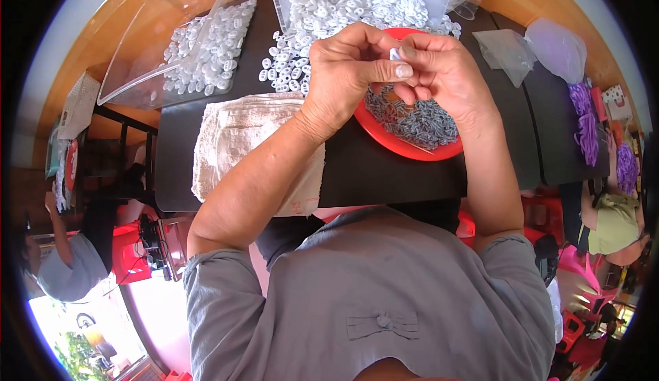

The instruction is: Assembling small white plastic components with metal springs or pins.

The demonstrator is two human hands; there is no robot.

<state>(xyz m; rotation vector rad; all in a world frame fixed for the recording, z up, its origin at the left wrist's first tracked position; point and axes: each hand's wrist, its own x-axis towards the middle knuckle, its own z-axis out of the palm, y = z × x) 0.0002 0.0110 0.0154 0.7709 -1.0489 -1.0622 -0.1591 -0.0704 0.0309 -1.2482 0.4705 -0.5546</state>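
Note:
Both of my hands meet above the red plate [384,141], fingertips pinched together. Between them is a small white plastic piece [395,54], mostly covered by the fingers. My left hand [340,72] is closed, its thumb and forefinger at the piece's left side. My right hand [449,68] is closed too, with its thumb against the piece. Many small thin grey pieces [419,124], perhaps screws or springs, lie in the plate under my hands. Loose white plastic pieces with holes [285,62] are spread on the table beyond my left wrist.
A clear bin [147,72] of white pieces lies at the left, and another heap [357,0] fills a box at the back. A folded beige cloth [233,134] lies beside my left forearm. Plastic bags [504,51] and purple bundles [583,123] are at the right. Other people sit at both sides.

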